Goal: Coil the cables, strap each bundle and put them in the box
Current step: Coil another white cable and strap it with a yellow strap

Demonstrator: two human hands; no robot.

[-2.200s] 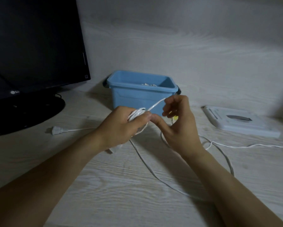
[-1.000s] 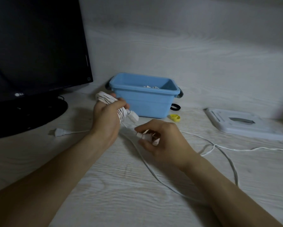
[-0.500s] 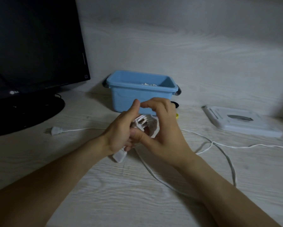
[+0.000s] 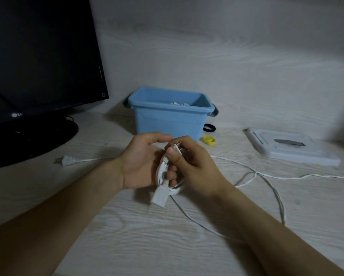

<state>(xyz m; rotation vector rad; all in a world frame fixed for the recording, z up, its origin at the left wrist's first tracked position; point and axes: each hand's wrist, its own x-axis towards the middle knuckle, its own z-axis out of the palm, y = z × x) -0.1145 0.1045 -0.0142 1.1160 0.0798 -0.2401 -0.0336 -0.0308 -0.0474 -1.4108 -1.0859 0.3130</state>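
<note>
A coiled white cable bundle (image 4: pixel 161 176) sits between my two hands above the desk, its white connector (image 4: pixel 159 197) hanging down. My left hand (image 4: pixel 140 162) cups the coil from the left, its fingers partly hidden behind the bundle. My right hand (image 4: pixel 191 166) grips the coil from the right, thumb pressed on its top. A second white cable (image 4: pixel 266 176) lies loose on the desk, with its plug (image 4: pixel 67 160) at the left. Behind my hands stands the blue box (image 4: pixel 168 118), with something white inside.
A yellow strap ring (image 4: pixel 209 140) and a black strap (image 4: pixel 209 128) lie right of the box. A white lid (image 4: pixel 290 149) rests at the right. A black monitor (image 4: pixel 37 56) on its round stand (image 4: pixel 37 136) fills the left.
My left hand lifted the coil to the left, then brought it back to the middle. My right hand has closed on the bundle, and the connector now hangs lower.
</note>
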